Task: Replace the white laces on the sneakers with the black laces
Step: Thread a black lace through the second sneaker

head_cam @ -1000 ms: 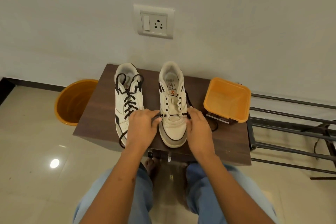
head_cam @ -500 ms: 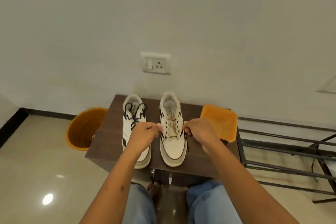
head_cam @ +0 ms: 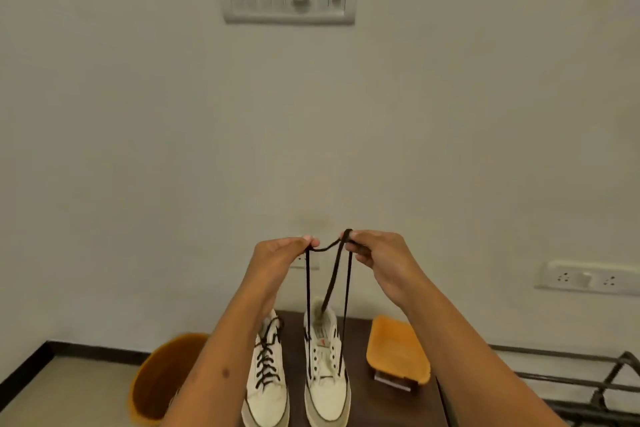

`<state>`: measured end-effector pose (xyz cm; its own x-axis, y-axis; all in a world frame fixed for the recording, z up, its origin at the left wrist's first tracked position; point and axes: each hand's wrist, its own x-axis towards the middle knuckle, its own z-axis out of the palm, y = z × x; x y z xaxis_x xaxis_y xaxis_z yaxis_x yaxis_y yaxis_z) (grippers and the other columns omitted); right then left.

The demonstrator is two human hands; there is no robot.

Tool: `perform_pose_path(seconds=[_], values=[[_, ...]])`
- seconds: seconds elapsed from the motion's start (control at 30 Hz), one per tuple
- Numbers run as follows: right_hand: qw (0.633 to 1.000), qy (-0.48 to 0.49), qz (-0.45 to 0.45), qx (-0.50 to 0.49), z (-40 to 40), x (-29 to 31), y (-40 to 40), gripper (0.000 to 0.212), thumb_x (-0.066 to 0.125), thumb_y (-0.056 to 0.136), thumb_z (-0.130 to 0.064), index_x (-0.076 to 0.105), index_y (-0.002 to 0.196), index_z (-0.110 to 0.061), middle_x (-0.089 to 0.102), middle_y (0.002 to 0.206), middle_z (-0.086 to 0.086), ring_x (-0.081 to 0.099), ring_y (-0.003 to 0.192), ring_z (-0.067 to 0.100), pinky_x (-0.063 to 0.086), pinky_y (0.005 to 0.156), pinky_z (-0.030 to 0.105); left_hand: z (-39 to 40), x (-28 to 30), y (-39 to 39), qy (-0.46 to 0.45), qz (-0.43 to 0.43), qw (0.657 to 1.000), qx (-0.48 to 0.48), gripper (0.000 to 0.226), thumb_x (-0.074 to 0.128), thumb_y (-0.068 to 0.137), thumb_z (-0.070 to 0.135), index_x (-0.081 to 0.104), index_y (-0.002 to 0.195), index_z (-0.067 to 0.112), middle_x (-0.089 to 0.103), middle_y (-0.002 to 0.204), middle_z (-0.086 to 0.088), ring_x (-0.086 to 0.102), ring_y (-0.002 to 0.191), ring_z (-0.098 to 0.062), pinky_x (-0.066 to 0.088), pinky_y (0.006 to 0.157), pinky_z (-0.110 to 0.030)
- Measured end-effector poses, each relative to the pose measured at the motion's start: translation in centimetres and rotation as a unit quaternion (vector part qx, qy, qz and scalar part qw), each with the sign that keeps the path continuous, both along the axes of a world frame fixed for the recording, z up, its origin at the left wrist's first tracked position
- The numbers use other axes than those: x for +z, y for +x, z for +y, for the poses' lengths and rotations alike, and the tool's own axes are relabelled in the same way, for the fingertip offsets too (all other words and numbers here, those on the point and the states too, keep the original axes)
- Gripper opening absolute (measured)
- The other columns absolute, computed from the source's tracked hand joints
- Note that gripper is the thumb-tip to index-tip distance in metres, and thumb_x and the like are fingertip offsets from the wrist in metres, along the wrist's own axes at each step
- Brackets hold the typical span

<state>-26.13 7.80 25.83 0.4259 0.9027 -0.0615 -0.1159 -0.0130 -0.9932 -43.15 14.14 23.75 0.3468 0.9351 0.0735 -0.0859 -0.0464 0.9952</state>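
- The thin black lace (head_cam: 341, 291) hangs nearly vertical: two strands run down from the raised hands to the lowest eyelets of the right-hand white sneaker (head_cam: 327, 374), and a third end drops toward its heel opening.
- The left hand (head_cam: 277, 258) pinches one end at its fingertips; the right hand (head_cam: 379, 258) pinches the other, a short slack span sagging between them.
- That sneaker lies lengthwise on the dark wooden table (head_cam: 363, 402), toe near, heel far.
- Just left, the white sneaker already laced in black (head_cam: 266, 378) lies parallel.
- An orange plastic tray (head_cam: 396, 350) sits right; an orange round bin (head_cam: 156, 378) stands left on the floor.
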Motion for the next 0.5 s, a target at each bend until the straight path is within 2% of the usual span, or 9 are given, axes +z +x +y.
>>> perform_pose_path(seconds=[0.1,0.2,0.3,0.43,0.5], values=[[0.998,0.036,-0.051,0.005,-1.4,2.8,-0.5,0.014,0.06,0.09,-0.001,0.073,0.092,-0.005,0.071,0.103,0.017,0.065,0.097,0.021,0.049,0.088,0.027,-1.1,3.4,-0.2,0.021,-0.03,0.999,-0.017,0.015,0.068,0.089,0.026,0.08,0.09,0.017,0.076,0.101,0.0,0.065,0.112,-0.013,0.031,0.116,-0.043],[0.994,0.061,-0.087,0.023,-2.5,4.8,-1.1,0.02,0.06,0.09,0.001,0.072,0.092,-0.015,0.071,0.108,0.008,0.063,0.109,0.021,0.046,0.1,0.028,-2.4,5.9,-0.3,0.044,-0.045,0.997,-0.039,0.017,0.067,0.09,0.023,0.078,0.1,0.013,0.075,0.106,-0.001,0.064,0.114,-0.013,0.033,0.116,-0.041],[0.99,0.087,-0.109,0.027,-3.1,6.6,-1.3,0.023,0.059,0.091,-0.001,0.074,0.098,-0.017,0.072,0.109,0.002,0.062,0.112,0.014,0.042,0.105,0.029,-3.4,7.8,-0.8,0.066,-0.042,0.996,-0.046,0.018,0.064,0.093,0.02,0.075,0.106,0.014,0.074,0.11,0.002,0.063,0.115,-0.01,0.035,0.115,-0.037],[0.981,0.118,-0.149,0.031,-4.2,9.2,-1.8,0.024,0.056,0.095,-0.005,0.073,0.108,-0.015,0.07,0.113,-0.002,0.06,0.112,0.007,0.039,0.087,0.013,-4.3,9.9,-1.9,0.094,-0.033,0.994,-0.046,0.02,0.062,0.094,0.018,0.075,0.109,0.022,0.071,0.116,0.009,0.058,0.122,-0.008,0.032,0.117,-0.037],[0.978,0.125,-0.163,0.028,-4.4,9.9,-2.0,0.025,0.055,0.096,-0.005,0.073,0.108,-0.016,0.07,0.113,-0.005,0.06,0.112,0.006,0.039,0.079,0.01,-4.6,10.7,-2.1,0.107,-0.014,0.993,-0.044,0.021,0.062,0.095,0.018,0.076,0.109,0.026,0.071,0.117,0.011,0.056,0.123,-0.006,0.032,0.117,-0.036]])
